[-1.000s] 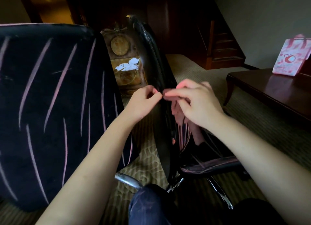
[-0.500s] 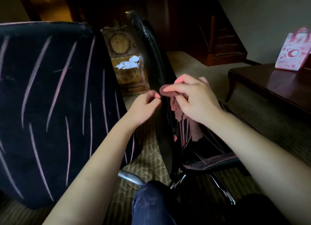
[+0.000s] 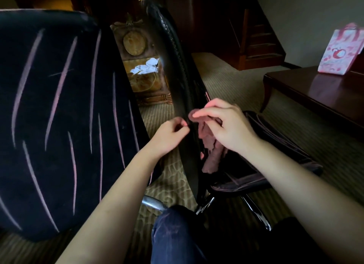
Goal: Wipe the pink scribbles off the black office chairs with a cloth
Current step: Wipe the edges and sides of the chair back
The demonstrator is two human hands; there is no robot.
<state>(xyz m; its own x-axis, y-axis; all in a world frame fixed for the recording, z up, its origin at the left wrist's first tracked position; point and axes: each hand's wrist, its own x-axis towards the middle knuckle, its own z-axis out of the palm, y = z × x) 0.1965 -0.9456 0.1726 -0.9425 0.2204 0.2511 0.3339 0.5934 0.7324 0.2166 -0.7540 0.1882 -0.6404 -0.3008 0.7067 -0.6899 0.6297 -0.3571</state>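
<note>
Both hands have slid slightly lower along the edge of the chair [image 3: 177, 76]. There the left hand [image 3: 169, 135] pinches the edge, while the right hand [image 3: 226, 129], fingers curled, grips the cloth [image 3: 211, 151] at its front. A slack left pinch may let the chair swivel; the pink-stained cloth could smear.

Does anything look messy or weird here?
Yes. Long pink scribbles streak the back of the left black chair, and more mark the seat of the chair beside it. Crumpled white paper lies by the ornate clock behind.
</note>
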